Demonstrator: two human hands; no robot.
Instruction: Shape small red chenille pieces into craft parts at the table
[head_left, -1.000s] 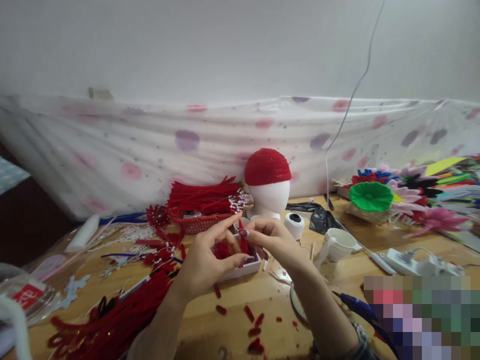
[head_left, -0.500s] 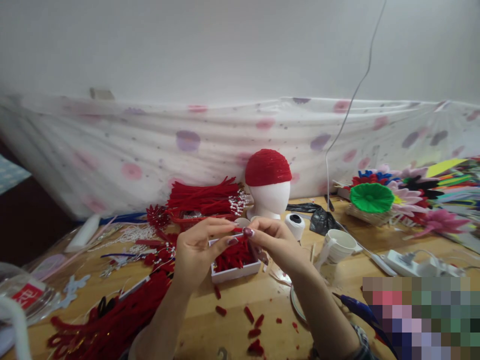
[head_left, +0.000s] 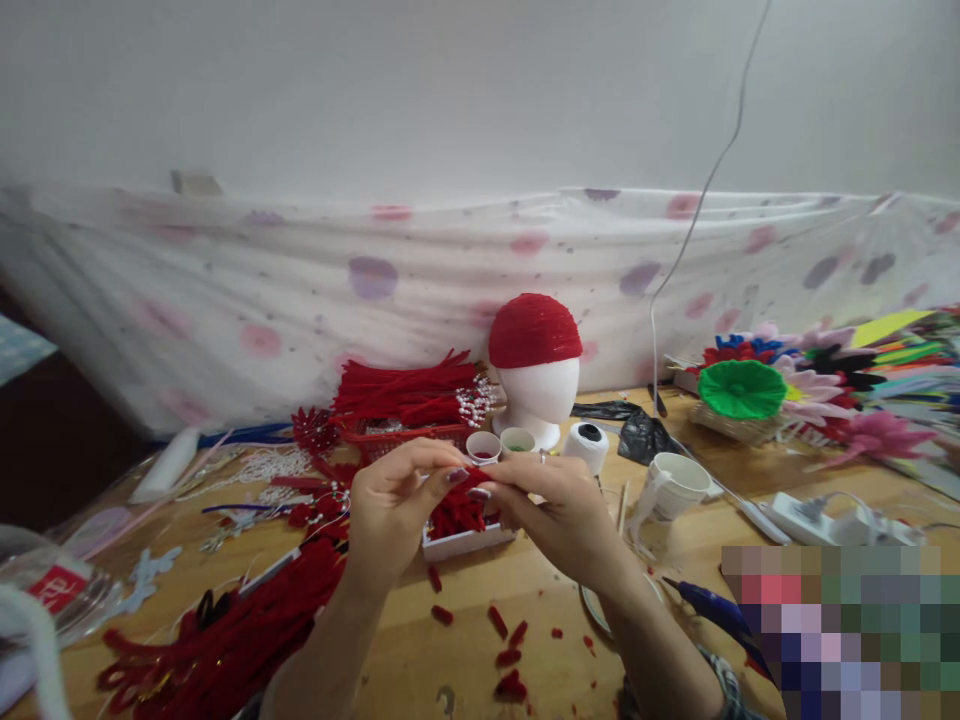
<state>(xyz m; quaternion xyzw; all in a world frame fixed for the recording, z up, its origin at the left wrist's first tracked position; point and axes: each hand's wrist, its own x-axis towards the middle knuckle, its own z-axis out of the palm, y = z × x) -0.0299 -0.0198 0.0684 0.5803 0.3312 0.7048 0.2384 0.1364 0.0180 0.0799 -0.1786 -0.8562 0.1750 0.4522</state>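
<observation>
My left hand (head_left: 394, 505) and my right hand (head_left: 551, 505) meet above a small white box (head_left: 469, 542) filled with red fuzzy pieces (head_left: 456, 515). Both hands pinch a short red fuzzy piece (head_left: 474, 478) between their fingertips, just over the box. Behind them stands a white foam head (head_left: 537, 392) wearing a red cap (head_left: 534, 331). Two small round cups (head_left: 499, 444) sit in front of the head.
A red basket of red stems (head_left: 401, 400) stands behind the left hand, with more red stems (head_left: 225, 640) at the near left. Red scraps (head_left: 506, 640) litter the wooden table. A white mug (head_left: 675, 485), thread spool (head_left: 587, 445), power strip (head_left: 814, 520) and colourful flowers (head_left: 780, 385) lie to the right.
Both hands have dropped a little towards the box and closed together on the red piece. The left fingers, spread a second ago, now pinch.
</observation>
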